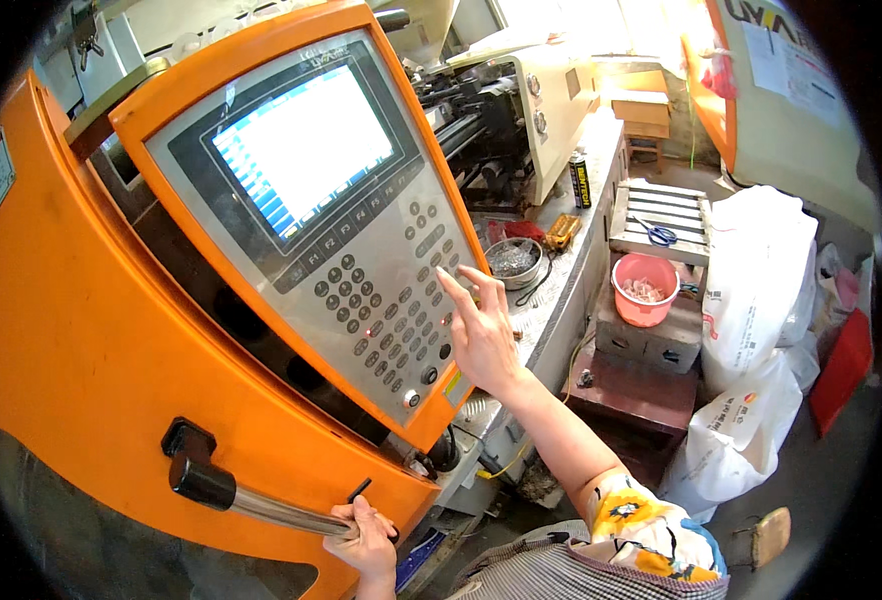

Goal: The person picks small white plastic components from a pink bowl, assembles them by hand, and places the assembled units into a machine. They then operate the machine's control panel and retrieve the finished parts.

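Observation:
My right hand is raised at the right side of a grey control panel in an orange frame. Its fingers are stretched out, and the index fingertip is at the round keys; whether it presses one I cannot tell. Above the keys glows a bright screen, washed out in white and blue. Low on the orange machine door, my left hand is closed round the end of a metal door handle with a black mount.
Right of the panel, a metal bowl and a black can stand on a ledge. Further right are blue scissors on a slatted rack, a pink bucket holding small pieces, white sacks and a red board.

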{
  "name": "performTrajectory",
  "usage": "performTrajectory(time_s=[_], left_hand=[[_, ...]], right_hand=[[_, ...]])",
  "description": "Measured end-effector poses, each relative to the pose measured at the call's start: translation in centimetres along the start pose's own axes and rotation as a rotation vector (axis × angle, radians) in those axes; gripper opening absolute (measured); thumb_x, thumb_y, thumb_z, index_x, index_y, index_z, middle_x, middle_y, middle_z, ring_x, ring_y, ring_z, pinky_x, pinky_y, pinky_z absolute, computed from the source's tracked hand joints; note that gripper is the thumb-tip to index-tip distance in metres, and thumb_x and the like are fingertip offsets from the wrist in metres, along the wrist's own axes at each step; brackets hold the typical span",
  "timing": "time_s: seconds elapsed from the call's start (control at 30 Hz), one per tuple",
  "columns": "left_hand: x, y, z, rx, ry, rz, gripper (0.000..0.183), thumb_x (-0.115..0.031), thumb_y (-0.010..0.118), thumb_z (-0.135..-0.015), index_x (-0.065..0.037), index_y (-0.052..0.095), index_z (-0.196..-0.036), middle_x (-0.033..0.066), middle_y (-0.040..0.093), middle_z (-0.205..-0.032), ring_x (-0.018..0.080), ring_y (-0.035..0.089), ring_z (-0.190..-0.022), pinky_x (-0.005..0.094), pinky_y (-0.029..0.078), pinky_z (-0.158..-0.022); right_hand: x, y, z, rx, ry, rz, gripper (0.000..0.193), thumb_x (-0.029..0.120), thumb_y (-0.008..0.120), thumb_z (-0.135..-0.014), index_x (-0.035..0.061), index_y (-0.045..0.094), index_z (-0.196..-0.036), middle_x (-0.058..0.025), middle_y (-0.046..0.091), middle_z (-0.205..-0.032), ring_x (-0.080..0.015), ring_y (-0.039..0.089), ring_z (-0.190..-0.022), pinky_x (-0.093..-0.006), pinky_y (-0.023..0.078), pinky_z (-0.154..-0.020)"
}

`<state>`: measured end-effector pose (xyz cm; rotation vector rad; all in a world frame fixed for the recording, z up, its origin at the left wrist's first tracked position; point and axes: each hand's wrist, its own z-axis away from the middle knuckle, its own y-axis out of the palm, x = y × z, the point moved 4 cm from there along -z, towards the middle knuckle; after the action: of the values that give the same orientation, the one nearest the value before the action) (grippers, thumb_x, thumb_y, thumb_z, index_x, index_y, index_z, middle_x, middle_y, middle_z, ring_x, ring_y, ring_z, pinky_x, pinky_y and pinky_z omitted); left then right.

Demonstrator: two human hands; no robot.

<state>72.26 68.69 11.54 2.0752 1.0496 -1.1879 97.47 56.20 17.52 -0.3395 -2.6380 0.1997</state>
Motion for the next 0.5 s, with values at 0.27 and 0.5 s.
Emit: performTrajectory(time_s=[0.27,0.5], left_hand=[[0.1,0.3,-0.2,-0.022,0.009,-0.01,0.027,-0.012,0.049,-0.092,-0.006,0.041,-0.067,-0.0002,0.034,-0.042,0.0086,0.037,-0.031,0.0243,0.035,-0.033],[-0.1,0.6,-0.1,-0.043,0.007,-0.029,0.028,-0.012,0.048,-0.092,-0.007,0.04,-0.066,-0.0001,0.034,-0.042,0.0082,0.036,-0.031,0.0245,0.036,-0.034]], right_hand=[[0.0,1.2,-4.4,-0.034,-0.03,0.018,0.072,-0.01,0.051,-0.067,0.0135,0.037,-0.133,-0.0235,0.031,-0.126,-0.0395,0.033,-0.115,-0.0476,0.029,-0.097],[-2.3,1.5,-9.8,-0.105,0.036,0.07,0.076,-0.011,0.051,-0.064,0.0145,0.037,-0.134,-0.0236,0.026,-0.131,-0.0387,0.026,-0.122,-0.0475,0.027,-0.098]])
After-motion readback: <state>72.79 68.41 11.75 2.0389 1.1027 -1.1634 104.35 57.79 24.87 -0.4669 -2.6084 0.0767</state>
